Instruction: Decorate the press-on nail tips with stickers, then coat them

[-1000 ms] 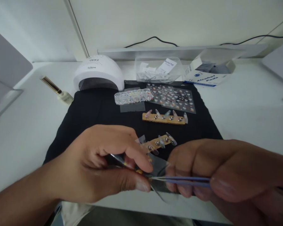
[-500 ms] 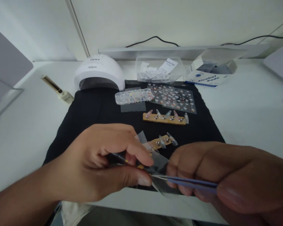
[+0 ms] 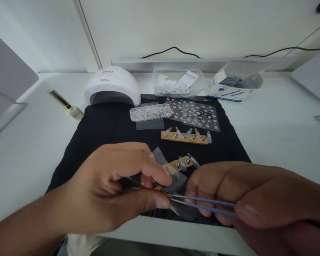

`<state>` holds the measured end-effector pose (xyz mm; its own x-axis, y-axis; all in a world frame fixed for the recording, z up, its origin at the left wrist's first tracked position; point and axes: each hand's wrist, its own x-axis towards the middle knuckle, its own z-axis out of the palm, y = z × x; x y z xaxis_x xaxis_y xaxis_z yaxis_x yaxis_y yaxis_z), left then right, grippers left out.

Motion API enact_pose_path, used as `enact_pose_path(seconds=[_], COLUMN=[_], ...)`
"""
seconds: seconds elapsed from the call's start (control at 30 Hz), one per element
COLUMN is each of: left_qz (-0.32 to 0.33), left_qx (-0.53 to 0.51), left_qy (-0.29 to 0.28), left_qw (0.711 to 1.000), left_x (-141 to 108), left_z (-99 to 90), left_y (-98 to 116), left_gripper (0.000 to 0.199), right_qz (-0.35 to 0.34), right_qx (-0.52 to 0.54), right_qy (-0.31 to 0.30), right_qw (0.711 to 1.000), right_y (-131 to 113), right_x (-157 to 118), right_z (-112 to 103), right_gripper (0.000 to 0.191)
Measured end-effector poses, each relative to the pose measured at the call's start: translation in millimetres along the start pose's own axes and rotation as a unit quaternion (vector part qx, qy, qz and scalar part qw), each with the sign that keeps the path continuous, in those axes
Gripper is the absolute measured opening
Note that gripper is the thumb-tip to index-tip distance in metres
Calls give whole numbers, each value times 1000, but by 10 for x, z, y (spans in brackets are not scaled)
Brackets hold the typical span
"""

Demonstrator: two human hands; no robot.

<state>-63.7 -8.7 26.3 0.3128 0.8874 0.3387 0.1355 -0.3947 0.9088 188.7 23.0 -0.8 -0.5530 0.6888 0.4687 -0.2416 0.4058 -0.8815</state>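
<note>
My left hand (image 3: 117,188) pinches a clear sticker sheet (image 3: 180,181) with small orange bits between thumb and forefinger. Blue tweezers (image 3: 210,206) are gripped by my right hand (image 3: 258,195), their parted tips at the sheet beside my left thumb. Just beyond the hands lies a wooden strip (image 3: 174,166) with clear nail tips on metal studs, partly covered by the sheet. Farther back, a second wooden strip (image 3: 185,138) holds several pink, green and clear nail tips.
On the black cloth (image 3: 106,124) are a gem case (image 3: 150,112) and patterned sticker sheets (image 3: 194,113). Behind stand a white lamp (image 3: 113,85), a clear tub (image 3: 178,83) and an alcohol pad box (image 3: 234,85). A polish bottle (image 3: 66,105) lies left.
The tweezer arms have spread farther apart, and my right hand has shifted slightly left. The camera view has moved a little. My left hand keeps its pinch.
</note>
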Motion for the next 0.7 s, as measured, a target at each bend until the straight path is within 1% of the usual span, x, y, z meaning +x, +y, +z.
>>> enact_pose_path(seconds=[0.17, 0.3, 0.37, 0.43, 0.57, 0.63, 0.7], left_qz=[-6, -30, -48, -63, -75, -73, -68], left_qx=[-5, -25, -39, -52, -67, -66, -62], left_qy=[6, 37, 58, 73, 81, 79, 82], left_qw=[1000, 999, 996, 994, 992, 992, 992], left_x=[7, 7, 11, 18, 31, 31, 28], left_z=[11, 42, 64, 87, 116, 120, 121], left_y=[-20, -19, -20, -24, -31, -35, -40], left_gripper=[12, 17, 18, 19, 21, 21, 22], right_qz=[-4, -15, -24, -30, -33, -28, -1], right_qx=[-11, 21, 36, 31, 35, 46, 50], right_qy=[-9, -13, 14, 42, 68, 62, 31], right_qw=[1000, 1000, 999, 998, 997, 997, 998], right_y=[-7, -28, -41, -44, 2, 31, 39], right_x=[19, 141, 182, 195, 177, 173, 173], right_z=[-4, 89, 137, 169, 171, 146, 110], right_gripper=[24, 29, 31, 29, 23, 24, 25])
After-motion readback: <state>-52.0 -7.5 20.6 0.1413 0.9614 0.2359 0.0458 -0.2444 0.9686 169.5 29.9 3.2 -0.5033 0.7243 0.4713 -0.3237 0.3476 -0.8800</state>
